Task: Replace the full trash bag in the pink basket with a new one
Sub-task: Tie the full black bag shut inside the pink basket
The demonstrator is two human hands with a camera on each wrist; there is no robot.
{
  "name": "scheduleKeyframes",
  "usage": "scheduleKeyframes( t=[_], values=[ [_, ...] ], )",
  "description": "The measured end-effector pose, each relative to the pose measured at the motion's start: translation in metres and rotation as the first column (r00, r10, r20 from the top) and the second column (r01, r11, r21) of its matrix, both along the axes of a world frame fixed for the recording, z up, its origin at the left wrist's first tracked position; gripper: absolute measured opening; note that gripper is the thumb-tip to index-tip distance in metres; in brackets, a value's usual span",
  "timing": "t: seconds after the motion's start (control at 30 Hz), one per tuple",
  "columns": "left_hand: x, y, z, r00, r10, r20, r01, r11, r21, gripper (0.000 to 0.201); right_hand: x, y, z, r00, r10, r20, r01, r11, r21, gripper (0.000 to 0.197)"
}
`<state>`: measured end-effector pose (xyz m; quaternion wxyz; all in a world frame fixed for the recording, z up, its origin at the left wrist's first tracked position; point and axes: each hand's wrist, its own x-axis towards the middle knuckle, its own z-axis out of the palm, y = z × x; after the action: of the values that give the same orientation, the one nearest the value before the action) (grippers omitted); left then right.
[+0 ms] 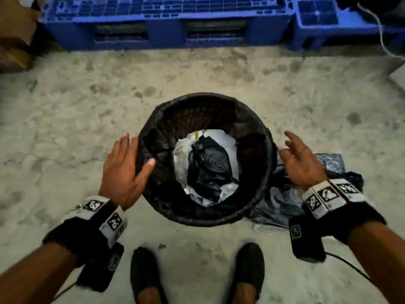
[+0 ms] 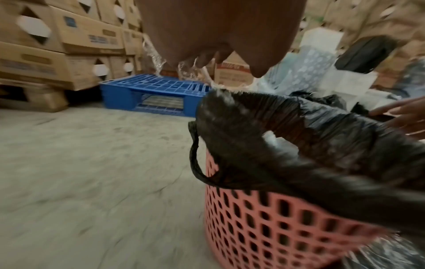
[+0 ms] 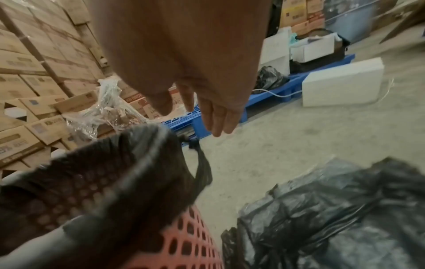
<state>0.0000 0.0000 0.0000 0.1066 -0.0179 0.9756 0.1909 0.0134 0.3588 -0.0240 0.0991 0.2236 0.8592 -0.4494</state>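
Note:
The pink lattice basket [image 2: 287, 227] stands on the floor in front of my feet. A black trash bag [image 1: 252, 128] lines it and is folded over the rim, with a handle loop [image 2: 195, 154] hanging outside. White and black plastic trash [image 1: 208, 163] fills the bottom. My left hand [image 1: 127, 159] is at the basket's left rim, fingers straight, thumb over the edge. My right hand [image 1: 295, 159] hovers by the right rim with fingers loosely spread, holding nothing. A second black bag [image 1: 285, 200] lies crumpled on the floor right of the basket, under my right wrist.
Blue plastic pallets [image 1: 166, 25] line the far side of the concrete floor [image 1: 87, 106]. Stacked cardboard boxes [image 2: 57, 45] rise behind them on the left. A white box [image 3: 342, 85] and a cable lie at the right. My two feet [image 1: 197, 277] stand just behind the basket.

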Motion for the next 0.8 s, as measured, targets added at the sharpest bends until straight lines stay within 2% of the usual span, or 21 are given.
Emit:
scheduleKeyframes(
  t=[0.1, 0.17, 0.23, 0.33, 0.37, 0.43, 0.47, 0.53, 0.6, 0.63, 0.7, 0.8],
  values=[
    [-0.017, -0.010, -0.035, 0.991, -0.123, -0.046, 0.122, 0.992, -0.013, 0.080, -0.005, 0.001, -0.046, 0.998, -0.007, -0.068, 0.001, 0.996, -0.085, 0.050],
    [-0.022, -0.017, -0.046, 0.976, -0.210, -0.064, 0.211, 0.977, 0.013, 0.079, -0.004, 0.010, -0.060, 0.991, -0.020, -0.134, 0.004, 0.993, -0.122, 0.049],
    [-0.022, -0.024, -0.055, 0.970, -0.234, -0.066, 0.238, 0.969, 0.059, 0.079, -0.005, 0.018, -0.059, 0.971, -0.043, -0.235, 0.010, 0.990, -0.142, 0.045],
    [-0.030, -0.028, -0.061, 0.961, -0.251, -0.113, 0.263, 0.959, 0.107, 0.084, -0.012, 0.020, -0.031, 0.920, -0.042, -0.389, -0.032, 0.983, -0.181, 0.028],
    [-0.031, -0.027, -0.063, 0.957, -0.253, -0.141, 0.270, 0.955, 0.124, 0.085, -0.013, 0.014, -0.018, 0.904, -0.007, -0.427, -0.067, 0.985, -0.159, 0.033],
    [-0.030, -0.027, -0.065, 0.954, -0.248, -0.170, 0.274, 0.949, 0.154, 0.085, -0.016, 0.000, 0.007, 0.868, 0.108, -0.484, -0.168, 0.983, -0.081, 0.058],
    [-0.030, -0.026, -0.066, 0.954, -0.251, -0.163, 0.276, 0.949, 0.153, 0.083, -0.019, -0.008, 0.017, 0.853, 0.179, -0.491, -0.226, 0.973, -0.038, 0.061],
    [-0.030, -0.027, -0.069, 0.952, -0.244, -0.185, 0.276, 0.946, 0.168, 0.082, -0.031, -0.033, 0.035, 0.805, 0.353, -0.477, -0.361, 0.929, 0.078, 0.052],
    [-0.031, -0.028, -0.070, 0.938, -0.247, -0.242, 0.301, 0.927, 0.222, 0.083, -0.045, -0.065, 0.051, 0.731, 0.518, -0.443, -0.448, 0.855, 0.261, 0.012],
    [-0.034, -0.027, -0.069, 0.936, -0.231, -0.265, 0.302, 0.913, 0.273, 0.080, -0.054, -0.076, 0.056, 0.698, 0.588, -0.408, -0.483, 0.808, 0.337, 0.010],
    [-0.038, -0.030, -0.059, 0.960, -0.114, -0.258, 0.218, 0.879, 0.424, 0.069, -0.062, -0.107, 0.074, 0.659, 0.680, -0.322, -0.541, 0.726, 0.426, 0.027],
    [-0.043, -0.035, -0.052, 0.987, 0.072, -0.141, 0.018, 0.835, 0.551, 0.050, -0.061, -0.134, 0.097, 0.650, 0.710, -0.271, -0.564, 0.690, 0.454, 0.027]
  ],
)
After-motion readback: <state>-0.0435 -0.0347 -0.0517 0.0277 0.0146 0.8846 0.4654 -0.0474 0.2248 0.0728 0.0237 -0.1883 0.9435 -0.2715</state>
